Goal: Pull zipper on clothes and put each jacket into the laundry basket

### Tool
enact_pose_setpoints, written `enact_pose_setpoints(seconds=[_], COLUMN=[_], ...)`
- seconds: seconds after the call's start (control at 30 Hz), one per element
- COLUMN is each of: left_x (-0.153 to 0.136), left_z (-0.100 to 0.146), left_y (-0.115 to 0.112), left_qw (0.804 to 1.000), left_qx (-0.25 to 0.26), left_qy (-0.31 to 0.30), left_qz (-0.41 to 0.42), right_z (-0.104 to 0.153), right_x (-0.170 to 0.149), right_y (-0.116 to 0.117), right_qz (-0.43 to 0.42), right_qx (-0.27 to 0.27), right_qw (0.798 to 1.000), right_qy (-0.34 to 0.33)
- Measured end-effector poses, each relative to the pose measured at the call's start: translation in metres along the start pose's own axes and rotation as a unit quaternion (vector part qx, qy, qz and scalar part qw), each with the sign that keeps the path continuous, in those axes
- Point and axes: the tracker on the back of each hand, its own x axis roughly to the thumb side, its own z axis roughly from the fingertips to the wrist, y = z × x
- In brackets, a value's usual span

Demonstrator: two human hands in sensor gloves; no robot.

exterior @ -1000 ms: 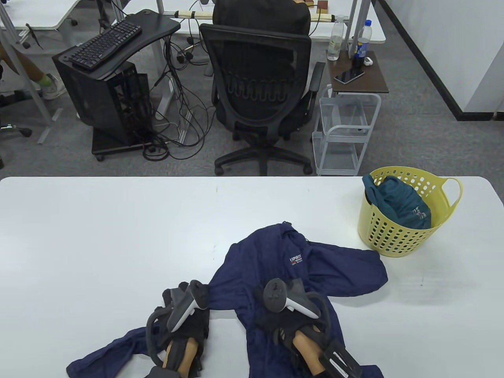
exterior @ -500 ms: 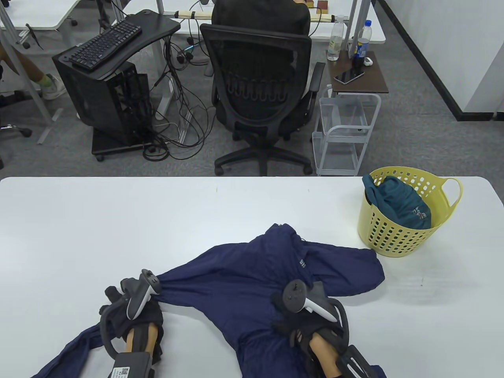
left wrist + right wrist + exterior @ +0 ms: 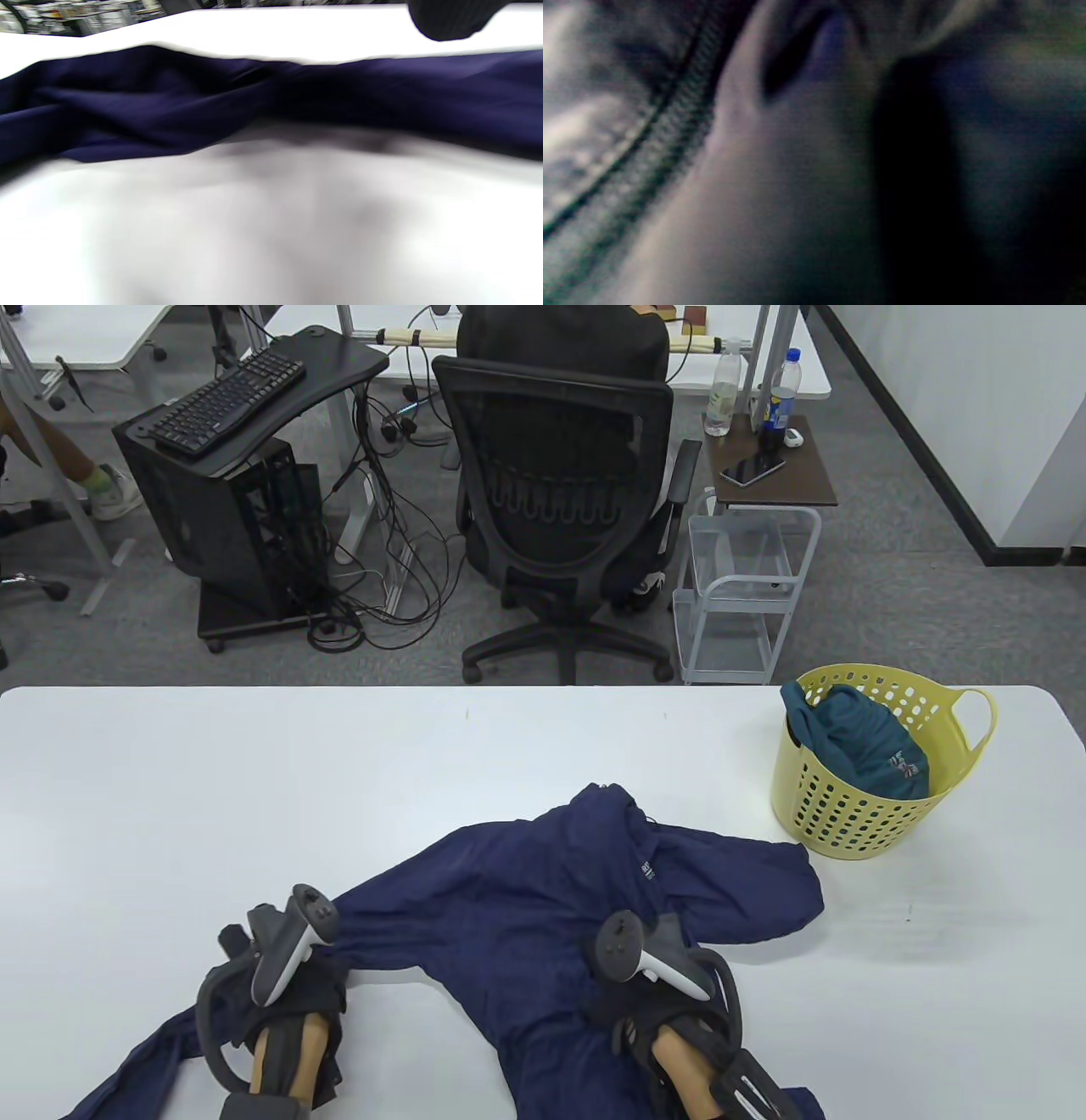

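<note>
A navy jacket (image 3: 526,916) lies spread on the white table (image 3: 254,780) near its front edge. My left hand (image 3: 254,942) grips the jacket's left edge, and the cloth runs taut from there toward the middle. My right hand (image 3: 611,984) rests on the jacket's middle and holds a fold of it; its fingers are hidden under the tracker. The left wrist view shows blurred navy jacket cloth (image 3: 169,97) over the table. In the right wrist view, zipper teeth (image 3: 670,127) show very close and out of focus. A yellow laundry basket (image 3: 848,814) stands at the right with a teal jacket (image 3: 865,746) inside.
One sleeve (image 3: 136,1060) trails off toward the front left corner. Behind the table stand an office chair (image 3: 560,500), a white wire cart (image 3: 738,594) and a computer stand with a keyboard (image 3: 229,390).
My left hand has pulled the jacket's edge leftward, spreading the body wide. The chest logo is now mostly folded out of sight. My right hand stayed roughly in place on the jacket.
</note>
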Motion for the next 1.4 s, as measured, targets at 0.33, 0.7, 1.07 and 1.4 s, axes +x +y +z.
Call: enact_pose_setpoints(seconds=[0.33,0.7,1.07,1.4], left_x=[0.127,0.127,0.113,0.133], left_z=[0.046,0.005,0.007,0.062], left_y=[-0.045,-0.069,-0.054,-0.039], left_qw=[0.984,0.980,0.986,0.912], left_qx=[-0.071,-0.085,0.054,0.078], left_qy=[-0.163,-0.163,-0.139,-0.403], left_qz=[-0.023,-0.083,-0.073,0.011], right_z=[0.042,0.017,0.043,0.059], right_x=[-0.065,-0.094,-0.052,0.029], right_y=[-0.057,-0.041,-0.053,-0.033], right_qz=[-0.176,-0.204,-0.230,-0.075], right_qx=[-0.209,-0.166,-0.283,-0.208], right_qw=[0.962,0.960,0.931,0.962], right_qy=[0.024,0.095,0.029,-0.159])
